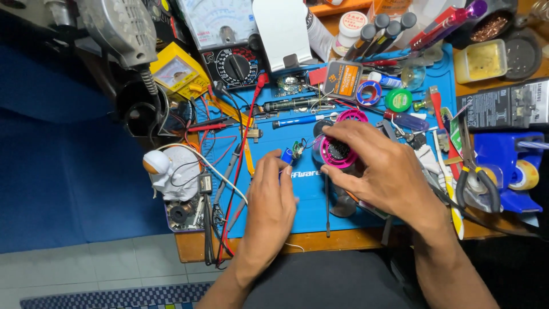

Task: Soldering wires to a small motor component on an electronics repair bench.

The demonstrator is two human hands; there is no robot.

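Hands at work over a blue rubber repair mat (309, 200) on the wooden bench (320, 240). Right hand (383, 171) curled around a small round magenta plastic housing with a dark grille centre (336, 151), thumb and fingertips closed on its rim, holding it just above the mat. Left hand (271, 197) lies flat-knuckled on the mat, fingertips pinched narrow on a small blue component (287, 155); a tiny green circuit board (298, 149) sits just beyond those fingertips, between the two hands, with thin wires running toward the magenta housing. Exact contact between board and blue part cannot be made out. A second magenta ring (351, 116) lies just past the right hand's fingers. Slim dark metal spudger (327, 206) lies on the mat between the wrists. Analogue multimeter with black dial (234, 63) stands well beyond the left hand, red and black probe leads trailing down beside it. Judgement: step in hand looks like positioning or freeing the small board at the housing; next move would call for steady grip on the housing and fine fingertip control, keeping thin wires unstrained.
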